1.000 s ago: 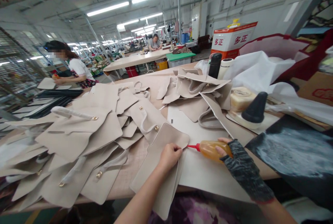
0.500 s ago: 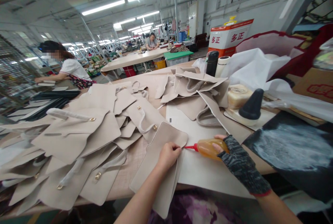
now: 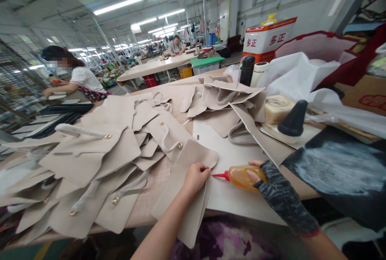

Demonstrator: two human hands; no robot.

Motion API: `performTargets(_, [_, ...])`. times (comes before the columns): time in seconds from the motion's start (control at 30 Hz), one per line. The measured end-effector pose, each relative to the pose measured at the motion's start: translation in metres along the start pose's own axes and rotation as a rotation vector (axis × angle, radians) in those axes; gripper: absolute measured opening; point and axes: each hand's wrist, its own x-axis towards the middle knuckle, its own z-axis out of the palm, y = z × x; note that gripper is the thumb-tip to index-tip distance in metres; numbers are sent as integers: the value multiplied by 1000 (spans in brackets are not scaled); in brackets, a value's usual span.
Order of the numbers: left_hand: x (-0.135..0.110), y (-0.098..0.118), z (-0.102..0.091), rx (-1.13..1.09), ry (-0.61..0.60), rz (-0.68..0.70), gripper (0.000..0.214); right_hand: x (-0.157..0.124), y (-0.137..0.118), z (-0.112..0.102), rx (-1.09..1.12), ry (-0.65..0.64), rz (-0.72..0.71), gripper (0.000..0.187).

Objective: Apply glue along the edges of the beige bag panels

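My left hand point(image 3: 195, 178) is closed, pinching the right edge of a beige leather panel point(image 3: 183, 195) that hangs over the table's near edge. My right hand point(image 3: 271, 187), in a dark fingerless glove, grips an amber squeeze bottle point(image 3: 244, 176) with a red nozzle. The nozzle tip points left and sits right by the panel's edge, next to my left fingers. Under the bottle lies a white sheet point(image 3: 235, 199).
Several beige bag panels with straps and gold studs point(image 3: 99, 159) cover the left of the table; another heap point(image 3: 226, 99) lies behind. A black cone on a white base point(image 3: 294, 121), a black flask point(image 3: 246, 71), a dark smeared board point(image 3: 340, 171) stand right. A person point(image 3: 75, 79) works far left.
Hardly anything has moved: both hands keep their grip, and the bottle's nozzle has crept slightly left along the panel's edge. The view shifted a little.
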Motion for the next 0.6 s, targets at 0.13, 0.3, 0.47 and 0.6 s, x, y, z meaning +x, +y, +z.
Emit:
performTargets(0.13, [1, -3, 2, -2, 12, -4, 24, -8, 0, -1, 53, -6, 32, 42])
performTargets(0.3, [2, -7, 5, -18, 21, -2, 25, -24, -2, 1, 84, -72, 55, 38])
performTargets(0.47, [1, -7, 5, -18, 18, -4, 25, -37, -4, 2, 131, -119, 92, 35])
performTargets(0.6, [-1, -5, 5, -16, 13, 6, 23, -43, -5, 1, 169, -140, 121, 35])
